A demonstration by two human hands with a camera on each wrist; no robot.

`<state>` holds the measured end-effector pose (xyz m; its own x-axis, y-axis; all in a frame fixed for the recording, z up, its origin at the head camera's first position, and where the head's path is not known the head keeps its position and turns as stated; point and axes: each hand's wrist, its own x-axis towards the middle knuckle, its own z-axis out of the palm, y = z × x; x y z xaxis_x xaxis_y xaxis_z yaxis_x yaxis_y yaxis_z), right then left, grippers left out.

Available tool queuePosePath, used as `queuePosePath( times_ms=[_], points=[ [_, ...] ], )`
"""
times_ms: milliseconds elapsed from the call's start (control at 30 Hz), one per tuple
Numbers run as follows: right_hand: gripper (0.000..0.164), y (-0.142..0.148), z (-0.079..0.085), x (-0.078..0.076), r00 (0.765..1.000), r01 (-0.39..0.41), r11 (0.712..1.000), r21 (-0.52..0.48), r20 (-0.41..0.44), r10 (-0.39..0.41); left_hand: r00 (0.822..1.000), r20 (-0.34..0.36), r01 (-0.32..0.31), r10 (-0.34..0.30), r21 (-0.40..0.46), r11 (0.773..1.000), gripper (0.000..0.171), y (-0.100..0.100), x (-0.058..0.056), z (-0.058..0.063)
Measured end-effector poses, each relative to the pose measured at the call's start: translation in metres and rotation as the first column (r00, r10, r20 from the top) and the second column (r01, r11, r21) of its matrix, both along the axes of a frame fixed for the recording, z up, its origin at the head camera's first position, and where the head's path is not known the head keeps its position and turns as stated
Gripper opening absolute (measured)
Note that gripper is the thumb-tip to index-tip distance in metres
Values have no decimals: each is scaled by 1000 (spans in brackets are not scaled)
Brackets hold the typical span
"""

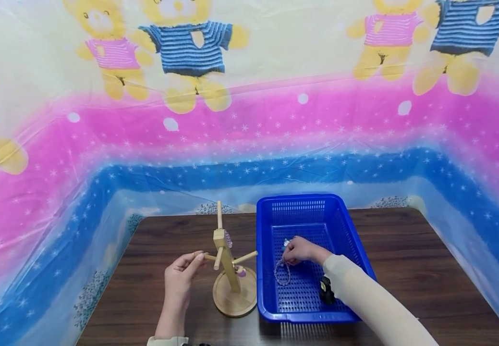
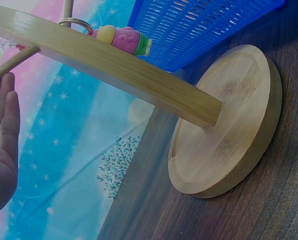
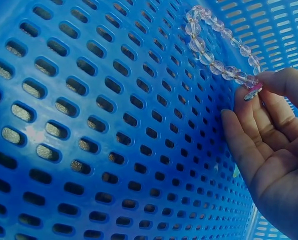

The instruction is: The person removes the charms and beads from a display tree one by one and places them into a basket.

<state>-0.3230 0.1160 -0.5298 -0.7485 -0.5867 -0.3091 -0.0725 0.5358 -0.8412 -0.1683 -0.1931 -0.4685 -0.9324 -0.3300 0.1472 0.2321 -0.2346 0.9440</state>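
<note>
A wooden stand (image 1: 231, 271) with several pegs rises from a round base (image 2: 224, 130). My left hand (image 1: 183, 274) pinches the end of its left peg between thumb and fingers. From another peg hangs a keychain (image 2: 121, 40) with a pink, yellow and green figure on a metal ring. A purplish beaded bracelet (image 1: 228, 239) hangs behind the post near the top. Inside the blue basket, my right hand (image 1: 299, 251) pinches a bracelet of clear pinkish beads (image 3: 216, 65) at its pink charm (image 3: 254, 90); the bead loop hangs down from the fingertips.
The blue perforated basket (image 1: 310, 317) stands right beside the wooden stand on a dark wood table (image 1: 396, 269). A small teal-and-white item (image 1: 286, 242) shows in the basket by my right fingers. A printed bear curtain (image 1: 249, 129) surrounds the table's back and sides.
</note>
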Motion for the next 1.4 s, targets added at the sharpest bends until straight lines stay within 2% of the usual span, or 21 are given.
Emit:
queuePosePath(
  times_ms=[133, 300, 533, 700, 900, 1200, 1400],
  points=[
    [37, -1, 2, 2, 1000, 13, 1000, 0, -10, -13, 1000, 3, 0, 0, 6, 1000, 34, 1, 0, 0],
    [22, -3, 5, 5, 997, 64, 998, 7, -38, -64, 1000, 5, -5, 5, 0, 1000, 34, 1, 0, 0],
    [18, -5, 5, 8, 990, 108, 994, 29, -98, -104, 1000, 13, -8, 8, -6, 1000, 32, 0, 0, 0],
    [19, -8, 5, 11, 979, 141, 988, 62, -158, -129, 1000, 7, -5, 5, -3, 1000, 31, 0, 0, 0],
    [17, -11, 5, 14, 956, 179, 974, 142, -260, -138, 1000, 12, -9, 9, -3, 1000, 32, 1, 0, 0],
    [32, -13, 4, 18, 918, 160, 973, 164, -387, -86, 1000, 11, -9, 9, -9, 1000, 32, 0, 0, 0],
    [42, -15, -3, 14, 917, 163, 974, 155, -388, -92, 1000, 9, -11, 11, -10, 1000, 34, 1, 0, 1]
  ],
)
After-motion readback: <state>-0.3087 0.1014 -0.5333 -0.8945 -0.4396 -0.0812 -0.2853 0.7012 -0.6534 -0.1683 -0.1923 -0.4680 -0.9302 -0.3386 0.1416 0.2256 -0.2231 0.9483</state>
